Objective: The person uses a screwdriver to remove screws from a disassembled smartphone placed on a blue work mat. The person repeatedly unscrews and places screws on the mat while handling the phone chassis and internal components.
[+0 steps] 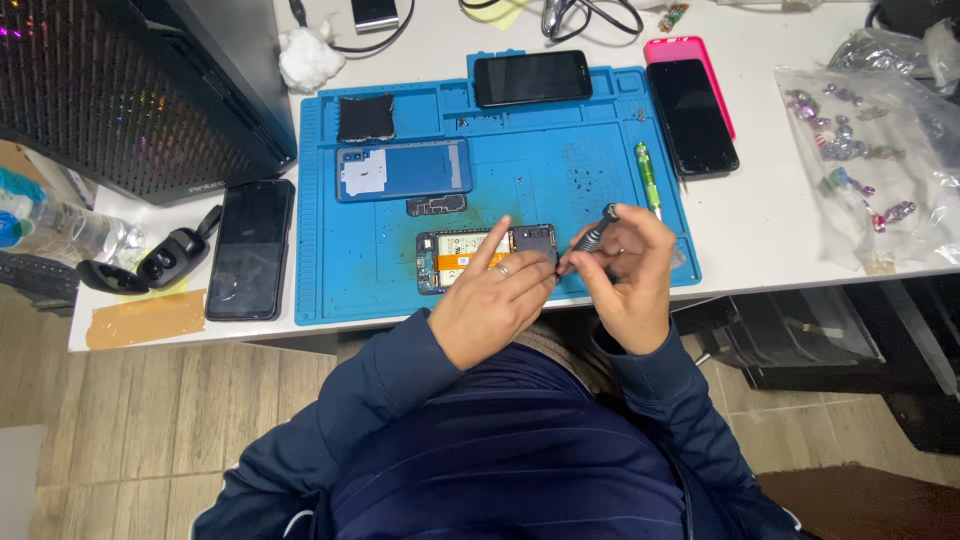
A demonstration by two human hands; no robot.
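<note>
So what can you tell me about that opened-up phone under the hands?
The opened phone lies flat, back off, near the front edge of the blue mat. Inside show a pale battery area, an orange strip and a dark board end. The left hand rests on it, forefinger stretched over the middle. The right hand holds a dark screwdriver whose tip meets its right end.

A phone repair workbench: a blue silicone repair mat (380, 275) covers the white table (780, 240), with an opened phone (470, 258) near, a detached back cover (403, 169) and green screwdriver (647, 172) farther, and whole phones (250, 248) lying left and right.
</note>
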